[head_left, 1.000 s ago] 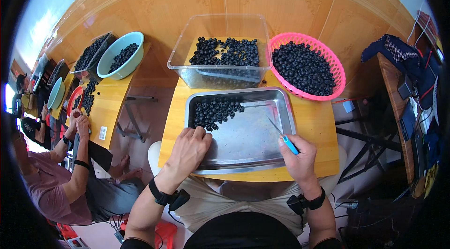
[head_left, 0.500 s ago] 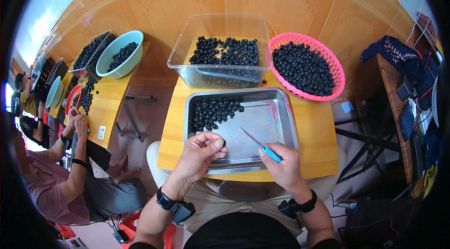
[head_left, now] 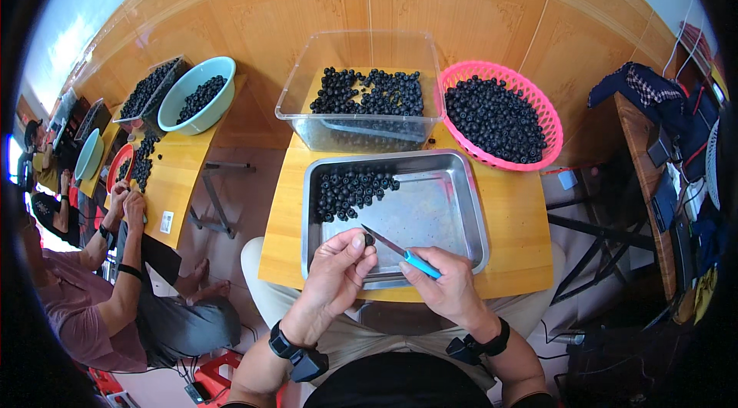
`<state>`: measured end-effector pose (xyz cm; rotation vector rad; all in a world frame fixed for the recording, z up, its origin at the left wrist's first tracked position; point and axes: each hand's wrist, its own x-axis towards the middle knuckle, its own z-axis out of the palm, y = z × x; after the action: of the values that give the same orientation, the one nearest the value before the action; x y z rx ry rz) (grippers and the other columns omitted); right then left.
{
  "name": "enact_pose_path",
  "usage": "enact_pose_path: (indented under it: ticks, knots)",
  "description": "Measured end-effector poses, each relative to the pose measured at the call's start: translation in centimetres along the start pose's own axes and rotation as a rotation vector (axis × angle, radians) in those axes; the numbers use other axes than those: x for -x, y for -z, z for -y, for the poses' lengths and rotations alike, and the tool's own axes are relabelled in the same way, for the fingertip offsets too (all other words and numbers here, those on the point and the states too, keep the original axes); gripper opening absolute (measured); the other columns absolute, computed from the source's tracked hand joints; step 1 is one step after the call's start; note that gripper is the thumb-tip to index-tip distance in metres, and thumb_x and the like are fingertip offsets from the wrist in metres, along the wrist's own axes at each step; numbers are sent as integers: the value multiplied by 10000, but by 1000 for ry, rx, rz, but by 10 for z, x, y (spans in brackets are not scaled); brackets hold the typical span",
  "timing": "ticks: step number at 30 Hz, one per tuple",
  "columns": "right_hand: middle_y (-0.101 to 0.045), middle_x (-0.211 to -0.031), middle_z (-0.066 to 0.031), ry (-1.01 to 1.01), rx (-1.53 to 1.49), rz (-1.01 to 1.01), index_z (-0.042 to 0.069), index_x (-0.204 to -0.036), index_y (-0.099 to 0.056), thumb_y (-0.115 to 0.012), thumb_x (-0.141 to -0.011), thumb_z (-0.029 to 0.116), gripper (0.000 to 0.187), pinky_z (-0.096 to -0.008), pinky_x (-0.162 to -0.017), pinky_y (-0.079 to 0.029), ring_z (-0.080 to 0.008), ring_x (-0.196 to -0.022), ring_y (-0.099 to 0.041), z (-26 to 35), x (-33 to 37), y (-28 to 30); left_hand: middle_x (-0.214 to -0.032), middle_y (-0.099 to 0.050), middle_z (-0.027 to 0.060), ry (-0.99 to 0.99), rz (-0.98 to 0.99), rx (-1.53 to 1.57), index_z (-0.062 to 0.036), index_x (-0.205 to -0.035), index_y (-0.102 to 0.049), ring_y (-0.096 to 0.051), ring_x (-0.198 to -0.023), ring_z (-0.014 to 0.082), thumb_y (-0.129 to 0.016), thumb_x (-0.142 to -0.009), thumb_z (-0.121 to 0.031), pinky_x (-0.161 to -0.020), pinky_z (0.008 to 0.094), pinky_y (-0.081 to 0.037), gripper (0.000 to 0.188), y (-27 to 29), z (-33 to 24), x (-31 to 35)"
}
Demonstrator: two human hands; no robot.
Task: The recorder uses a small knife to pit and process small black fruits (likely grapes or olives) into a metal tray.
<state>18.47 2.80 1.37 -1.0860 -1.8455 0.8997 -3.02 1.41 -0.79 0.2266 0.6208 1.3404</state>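
My left hand (head_left: 340,268) pinches one dark blueberry (head_left: 369,239) between thumb and fingertips over the near edge of a metal tray (head_left: 430,208). In my right hand (head_left: 448,283) is a small paring knife (head_left: 421,263) with a blue handle. Its thin blade points up and left, with the tip right by the berry; whether it touches cannot be made out. A heap of blueberries (head_left: 346,189) fills the tray's far left part.
Beyond the tray stands a clear plastic bin (head_left: 361,135) with blueberries, beside a pink basket (head_left: 555,120) full of them. At left a co-worker sits at another wooden table (head_left: 177,185) with a light-blue basin (head_left: 173,112). A dark-topped stand (head_left: 642,177) holds clothing at right.
My right hand has moved left and slightly down, bringing the knife tip to the berry. My left hand has shifted slightly right and down, still pinching the berry.
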Motion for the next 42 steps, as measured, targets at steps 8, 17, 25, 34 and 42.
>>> enact_pose_path:
  ticks: [8, 17, 25, 34, 42]
  knots:
    - [-727, -872, -177, 61, 24, -7, 0, -1093, -717, -753, -948, 228, 272, -385, -651, -565, -328, -751, -737, 3, 1, 0, -1007, -738, 100, -21, -9, -14, -14, -1144, -698, -744, -931, 190, -659, -991, -8, -847, 295, -658, 157, -5, 3, 4]
    - [-711, -812, -147, 110, 97, 12, -1, -1155, -711, -697, -997, 340, 376, -381, -572, -553, -292, -672, -727, 4, 5, 3, -1056, -725, 92, -29, 33, -2, -20, -1165, -671, -735, -934, 166, -661, -998, -38, -860, 280, -651, 168, -8, 3, 8]
    - [-685, -767, -141, 166, 94, -62, -2, -1113, -734, -736, -971, 309, 342, -366, -537, -536, -274, -616, -700, 4, 5, 0, -1063, -723, 90, 0, 87, 58, -18, -1174, -667, -735, -939, 170, -652, -1007, -48, -865, 292, -647, 170, 0, 6, 10]
    - [-676, -768, -145, 106, 76, -153, -22, -1100, -735, -745, -965, 247, 301, -350, -577, -507, -255, -655, -678, -15, -1, 5, -1058, -714, 112, -14, 284, 68, -18, -1136, -683, -705, -931, 169, -677, -989, -55, -840, 303, -641, 151, -15, 3, 29]
    - [-642, -718, -114, 175, -52, -6, -24, -1113, -739, -760, -955, 246, 314, -329, -532, -455, -200, -583, -612, 17, -4, 13, -1056, -715, 101, -18, 223, 71, -20, -1121, -679, -707, -937, 164, -671, -1002, -70, -843, 301, -641, 129, -12, -1, 23]
